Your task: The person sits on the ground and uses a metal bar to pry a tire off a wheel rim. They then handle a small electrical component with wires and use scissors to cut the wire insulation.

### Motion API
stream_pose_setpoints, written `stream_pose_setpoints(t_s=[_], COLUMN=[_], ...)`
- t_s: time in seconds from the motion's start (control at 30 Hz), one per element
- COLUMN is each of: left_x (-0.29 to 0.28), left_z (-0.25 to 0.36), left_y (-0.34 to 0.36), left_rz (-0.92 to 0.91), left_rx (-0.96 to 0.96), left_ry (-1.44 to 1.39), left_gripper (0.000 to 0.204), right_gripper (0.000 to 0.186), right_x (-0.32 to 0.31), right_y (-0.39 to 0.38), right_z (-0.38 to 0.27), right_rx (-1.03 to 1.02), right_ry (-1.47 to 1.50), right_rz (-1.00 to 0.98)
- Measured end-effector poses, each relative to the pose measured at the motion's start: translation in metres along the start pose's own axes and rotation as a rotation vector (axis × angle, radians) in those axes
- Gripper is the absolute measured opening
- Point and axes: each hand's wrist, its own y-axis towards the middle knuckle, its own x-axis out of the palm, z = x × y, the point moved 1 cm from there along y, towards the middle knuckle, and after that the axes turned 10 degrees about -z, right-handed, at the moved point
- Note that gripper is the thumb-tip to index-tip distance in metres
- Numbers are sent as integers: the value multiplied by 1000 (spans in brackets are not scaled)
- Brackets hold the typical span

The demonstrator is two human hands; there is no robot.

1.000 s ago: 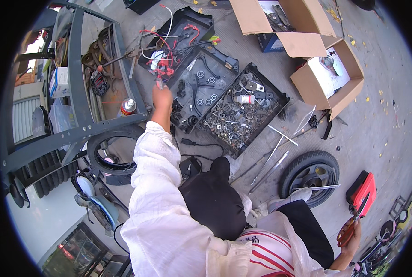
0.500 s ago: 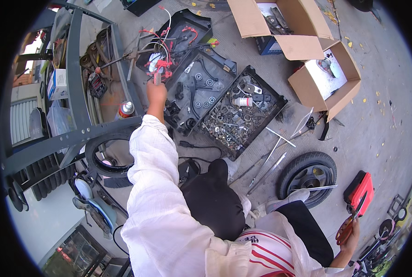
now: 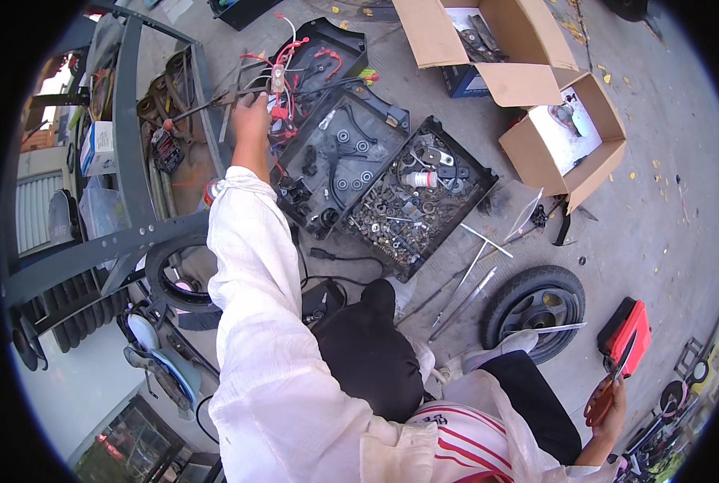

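Observation:
My left hand [image 3: 251,121] reaches out to the far left, over the black plastic tray [image 3: 358,50] that holds wires. Its fingers are curled beside a small pale connector block [image 3: 277,78] with red-ended wires [image 3: 281,56]. What the fingertips hold is too small to make out. Low on the right, my right hand [image 3: 611,412] grips scissors [image 3: 600,402] by their orange-brown handles, the dark blades [image 3: 626,354] pointing up past a red and black case [image 3: 623,336]. A second black tray [image 3: 307,189] with bearings and levers lies nearer me.
A bin of nuts and bolts [image 3: 492,179] stands in the middle. Two cardboard boxes [image 3: 523,83] are at the far right. A small wheel with tyre [image 3: 534,315] and metal rods [image 3: 464,304] lie on the ground. A grey metal rack [image 3: 136,173] stands at left.
My left hand has moved a little left and away from me. The connector block, earlier at its fingertips, now shows farther out, to the right of the fingers. My right hand stays with the scissors.

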Motion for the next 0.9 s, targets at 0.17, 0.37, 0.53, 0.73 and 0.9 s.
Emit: stream_pose_setpoints(t_s=[0.17, 0.37, 0.53, 0.73, 0.9], left_x=[-13, -41, -21, -24, -20], left_z=[-40, -96, -113, -122, -120], left_y=[-16, -43, -63, -60, -55], left_rz=[340, 121, 50, 26, -48], left_rx=[241, 100, 54, -30, -125], left_ry=[746, 672, 509, 413, -107], left_gripper=[45, 45, 59, 69, 81], right_gripper=[51, 51, 51, 50, 49], right_x=[3, -7, 6, -1, -6], right_y=[-4, 4, 0, -1, 1], right_z=[0, 5, -1, 3, 5], right_rx=[-12, 16, 32, 1, 6], right_ry=[16, -14, -24, -5, 7], right_rz=[47, 37, 39, 38, 44])
